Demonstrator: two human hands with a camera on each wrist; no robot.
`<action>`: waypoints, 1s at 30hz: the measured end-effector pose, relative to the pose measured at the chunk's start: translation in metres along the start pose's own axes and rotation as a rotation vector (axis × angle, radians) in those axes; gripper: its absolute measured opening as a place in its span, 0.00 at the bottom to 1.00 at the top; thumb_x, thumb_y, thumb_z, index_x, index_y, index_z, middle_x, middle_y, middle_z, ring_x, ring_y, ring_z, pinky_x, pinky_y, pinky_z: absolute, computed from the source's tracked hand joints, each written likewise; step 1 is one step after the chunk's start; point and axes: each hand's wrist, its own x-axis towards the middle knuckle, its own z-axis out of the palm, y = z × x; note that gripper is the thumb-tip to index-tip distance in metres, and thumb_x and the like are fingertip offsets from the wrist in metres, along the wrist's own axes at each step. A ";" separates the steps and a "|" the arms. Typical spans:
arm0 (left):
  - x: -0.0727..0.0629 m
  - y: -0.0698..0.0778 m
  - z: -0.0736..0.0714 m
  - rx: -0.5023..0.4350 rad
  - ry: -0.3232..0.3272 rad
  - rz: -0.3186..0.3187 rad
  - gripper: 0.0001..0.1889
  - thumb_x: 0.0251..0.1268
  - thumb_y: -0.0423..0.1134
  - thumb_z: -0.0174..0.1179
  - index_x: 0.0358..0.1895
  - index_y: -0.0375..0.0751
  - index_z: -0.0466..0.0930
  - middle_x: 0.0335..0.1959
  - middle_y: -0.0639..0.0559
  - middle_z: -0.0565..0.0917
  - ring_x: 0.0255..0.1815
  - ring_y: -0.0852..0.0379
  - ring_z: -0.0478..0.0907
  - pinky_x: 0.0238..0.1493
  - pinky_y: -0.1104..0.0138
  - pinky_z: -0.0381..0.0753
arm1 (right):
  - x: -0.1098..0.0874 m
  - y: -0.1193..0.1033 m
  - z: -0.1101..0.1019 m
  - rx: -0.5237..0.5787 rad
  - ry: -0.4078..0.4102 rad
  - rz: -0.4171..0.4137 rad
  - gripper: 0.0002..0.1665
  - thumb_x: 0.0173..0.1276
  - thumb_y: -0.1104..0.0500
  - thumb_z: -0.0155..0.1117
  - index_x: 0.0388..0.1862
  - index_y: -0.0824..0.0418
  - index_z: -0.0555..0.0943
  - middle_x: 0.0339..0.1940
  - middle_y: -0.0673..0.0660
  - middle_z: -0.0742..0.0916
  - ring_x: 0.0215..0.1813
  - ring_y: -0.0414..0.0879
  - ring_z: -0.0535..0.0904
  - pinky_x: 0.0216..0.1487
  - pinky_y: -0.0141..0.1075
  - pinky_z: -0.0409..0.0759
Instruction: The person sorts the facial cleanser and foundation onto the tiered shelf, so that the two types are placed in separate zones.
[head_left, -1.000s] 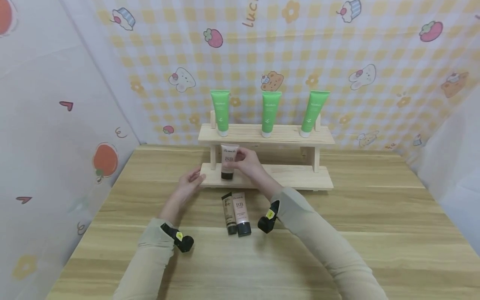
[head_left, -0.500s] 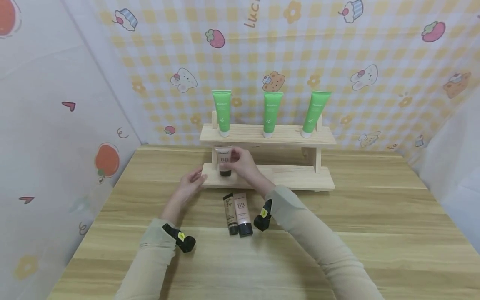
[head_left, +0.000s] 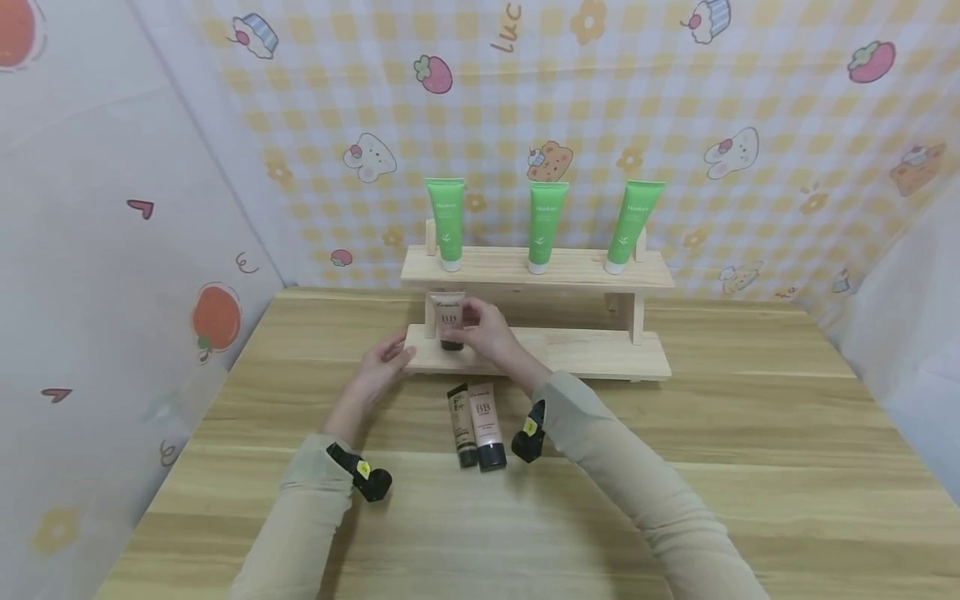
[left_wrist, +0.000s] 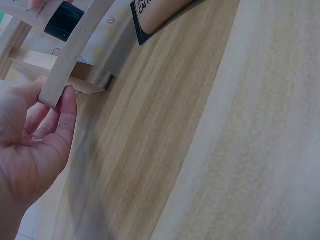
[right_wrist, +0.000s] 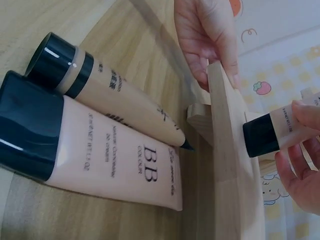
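My right hand [head_left: 489, 335] pinches a pale pink BB cream tube [head_left: 448, 312] between thumb and fingers. The tube stands cap down on the lower tier of the wooden display shelf [head_left: 570, 353], at its left end. In the right wrist view, its black cap [right_wrist: 261, 135] meets the board. My left hand [head_left: 377, 373] grips the left end of that lower board; in the left wrist view, thumb and fingertips hold the board's end [left_wrist: 56, 90]. In front of the shelf, a second BB cream tube [head_left: 487, 425] and a slimmer beige tube [head_left: 462, 425] lie side by side on the table.
Three green tubes [head_left: 447, 225] stand spaced along the upper tier [head_left: 495, 265]. The wood-grain table [head_left: 675, 500] extends around the shelf. A patterned cloth [head_left: 480, 117] hangs behind it, and a white cloth [head_left: 112, 292] is at the left.
My right hand has moved the BB cream tube slightly left and back on the lower tier, then held nearly still. My left hand keeps its grip on the board.
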 end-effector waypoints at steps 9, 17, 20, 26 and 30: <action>0.002 0.001 0.001 -0.038 0.000 -0.002 0.32 0.69 0.40 0.48 0.71 0.40 0.46 0.69 0.33 0.56 0.66 0.38 0.62 0.65 0.57 0.68 | 0.002 0.014 -0.001 0.031 -0.025 0.036 0.33 0.52 0.66 0.69 0.58 0.60 0.70 0.57 0.58 0.78 0.58 0.50 0.76 0.61 0.39 0.75; 0.001 0.002 0.001 -0.023 0.014 -0.001 0.31 0.69 0.39 0.47 0.71 0.40 0.46 0.69 0.33 0.57 0.66 0.38 0.62 0.64 0.56 0.69 | -0.010 0.021 -0.007 0.061 0.019 0.112 0.36 0.51 0.61 0.70 0.59 0.59 0.68 0.56 0.59 0.78 0.57 0.52 0.76 0.58 0.41 0.77; 0.001 0.003 0.002 -0.025 0.027 -0.007 0.31 0.69 0.39 0.48 0.71 0.41 0.47 0.69 0.33 0.58 0.66 0.39 0.63 0.64 0.57 0.70 | -0.015 0.022 -0.009 0.080 0.033 0.158 0.36 0.53 0.60 0.70 0.60 0.59 0.67 0.54 0.59 0.79 0.54 0.52 0.77 0.52 0.39 0.80; 0.001 0.005 0.003 -0.002 0.023 -0.013 0.30 0.69 0.39 0.47 0.71 0.40 0.47 0.69 0.34 0.58 0.66 0.39 0.63 0.64 0.57 0.70 | -0.029 0.022 -0.015 0.048 0.012 0.205 0.30 0.57 0.59 0.67 0.58 0.60 0.69 0.50 0.60 0.81 0.48 0.51 0.80 0.46 0.36 0.82; 0.000 0.006 0.002 0.074 0.030 -0.017 0.31 0.69 0.42 0.47 0.71 0.41 0.47 0.69 0.35 0.58 0.67 0.40 0.62 0.65 0.56 0.68 | -0.039 0.023 -0.020 0.008 -0.028 0.205 0.26 0.58 0.59 0.65 0.55 0.61 0.71 0.48 0.61 0.82 0.46 0.50 0.81 0.46 0.39 0.83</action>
